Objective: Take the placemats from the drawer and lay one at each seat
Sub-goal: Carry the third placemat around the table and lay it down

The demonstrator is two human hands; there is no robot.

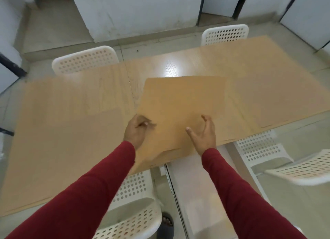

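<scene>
A tan placemat [180,104] lies on the light wooden table [62,122], slightly askew, in front of the near seat. Its near edge reaches the table's front edge and looks a little lifted. My left hand [137,129] is at the mat's left edge with the fingers curled and pinched on it. Over the mat's near right part, my right hand [203,133] has its fingers spread and holds nothing. Faint edge lines at the right [264,125] may be another mat of almost the table's colour; blur hides the detail.
White perforated chairs stand around the table: two on the far side [84,60] [225,34], one just below me [135,203] and two on the near right [259,149] [303,169]. White walls and dark door frames rise behind.
</scene>
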